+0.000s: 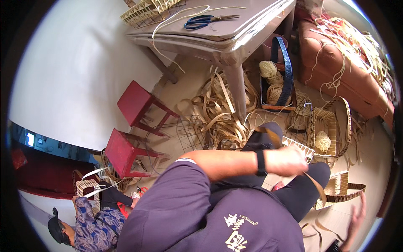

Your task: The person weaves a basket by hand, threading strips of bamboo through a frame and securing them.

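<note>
Currently, in the head view, the left hand (287,161) is curled and blurred; its grip cannot be told. A cream basket (299,147) sits beside it; a brown strip (317,187) trails below. The right hand (356,218) is spread near a handled basket (337,185).

Tan strip (321,192), cream basket (299,145), red stools (133,101), white-swirled blue shirt (94,227)

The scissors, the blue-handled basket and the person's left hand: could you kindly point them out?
Scissors (212,19): head view, near the pivot.
Blue-handled basket (288,69): head view, on the handle.
Left hand (287,161): head view, on its back.
</note>
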Demonstrator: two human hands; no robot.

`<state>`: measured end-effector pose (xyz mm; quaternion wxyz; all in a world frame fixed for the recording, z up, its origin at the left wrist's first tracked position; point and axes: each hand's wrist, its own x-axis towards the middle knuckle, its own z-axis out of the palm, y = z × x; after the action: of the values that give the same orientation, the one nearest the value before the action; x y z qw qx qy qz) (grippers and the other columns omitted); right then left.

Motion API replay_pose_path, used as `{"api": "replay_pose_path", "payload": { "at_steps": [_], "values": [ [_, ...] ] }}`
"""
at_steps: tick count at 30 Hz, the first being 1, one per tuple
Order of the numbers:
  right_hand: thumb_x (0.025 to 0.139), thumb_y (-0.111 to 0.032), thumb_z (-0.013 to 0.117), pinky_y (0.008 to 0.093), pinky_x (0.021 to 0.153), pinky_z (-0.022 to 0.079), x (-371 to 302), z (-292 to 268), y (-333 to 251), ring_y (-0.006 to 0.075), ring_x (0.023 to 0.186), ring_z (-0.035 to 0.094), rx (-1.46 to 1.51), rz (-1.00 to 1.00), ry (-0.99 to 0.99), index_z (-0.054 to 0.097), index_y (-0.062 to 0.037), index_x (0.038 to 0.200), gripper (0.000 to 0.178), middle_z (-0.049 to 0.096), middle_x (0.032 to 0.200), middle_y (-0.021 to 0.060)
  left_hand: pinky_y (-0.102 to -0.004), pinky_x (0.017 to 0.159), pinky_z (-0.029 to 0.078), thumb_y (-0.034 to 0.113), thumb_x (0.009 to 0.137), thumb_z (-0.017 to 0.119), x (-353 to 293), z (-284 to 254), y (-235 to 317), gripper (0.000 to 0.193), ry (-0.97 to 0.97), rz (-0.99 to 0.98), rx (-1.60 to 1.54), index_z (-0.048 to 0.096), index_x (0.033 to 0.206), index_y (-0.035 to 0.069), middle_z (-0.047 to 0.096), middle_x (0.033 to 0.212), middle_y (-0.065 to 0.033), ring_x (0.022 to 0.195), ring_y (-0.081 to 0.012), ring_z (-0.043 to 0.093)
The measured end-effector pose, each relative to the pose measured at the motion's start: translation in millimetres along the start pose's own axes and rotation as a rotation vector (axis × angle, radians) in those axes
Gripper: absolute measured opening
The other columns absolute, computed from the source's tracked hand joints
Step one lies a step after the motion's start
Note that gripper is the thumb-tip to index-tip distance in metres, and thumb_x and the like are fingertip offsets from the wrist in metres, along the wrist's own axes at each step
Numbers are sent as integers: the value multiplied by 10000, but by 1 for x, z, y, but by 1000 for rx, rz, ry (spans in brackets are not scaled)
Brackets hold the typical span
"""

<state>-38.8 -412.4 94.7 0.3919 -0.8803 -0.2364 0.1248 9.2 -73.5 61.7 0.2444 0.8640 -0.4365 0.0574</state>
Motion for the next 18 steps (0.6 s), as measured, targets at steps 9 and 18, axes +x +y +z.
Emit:
{"api": "replay_pose_path", "payload": {
  "at_steps": [9, 18],
  "values": [
    [937, 37, 522, 261, 589, 441, -73, -43, 112, 88, 637, 533, 160, 404, 125, 737, -39, 1001, 237, 604, 742, 25, -480, 655, 529, 298, 908, 723, 8, -36, -6, 233, -211, 7, -245, 707, 858, 71, 678, 754, -177, 770, -396, 690],
    [856, 51, 636, 322, 849, 413, -60, -31, 58, 178, 967, 525, 11, 342, 76, 643, -43, 1208, 364, 590, 1060, 83, -350, 642, 523, 270, 1005, 646, -57, -78, -88, 205, -596, -347, -407, 740, 950, 96, 667, 649, -16, 649, -195, 681]
  ]
}}
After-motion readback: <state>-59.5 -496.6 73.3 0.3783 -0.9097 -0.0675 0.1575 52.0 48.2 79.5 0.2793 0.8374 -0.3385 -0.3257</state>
